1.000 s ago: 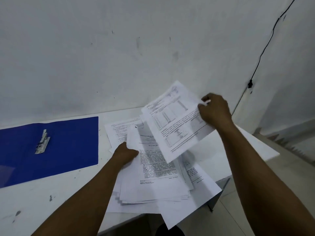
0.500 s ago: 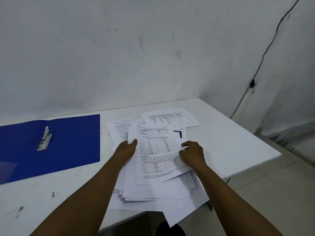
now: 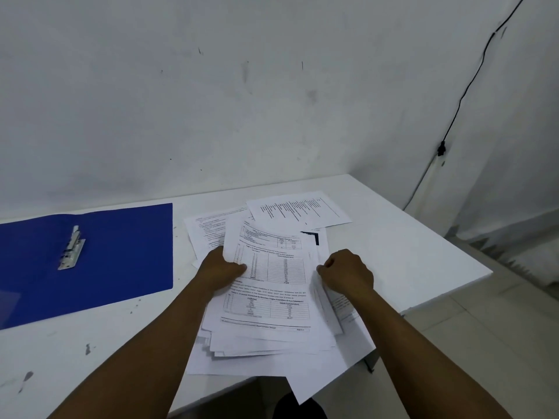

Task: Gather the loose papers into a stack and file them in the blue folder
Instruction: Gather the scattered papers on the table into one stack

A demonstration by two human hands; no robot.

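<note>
Fingers of the left hand curl around the left edge of the paper pile, thumb on the top sheet; the right hand has its fingers curled at the pile's right edge, though whether they pinch a sheet cannot be told. Left of the pile, the blue folder lies open on the white counter, its metal clip showing. Behind the pile lies a loose printed sheet, overlapping it.

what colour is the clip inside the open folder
Silver metal: the clip sits on the blue folder, seen clearly in the head view.
</note>
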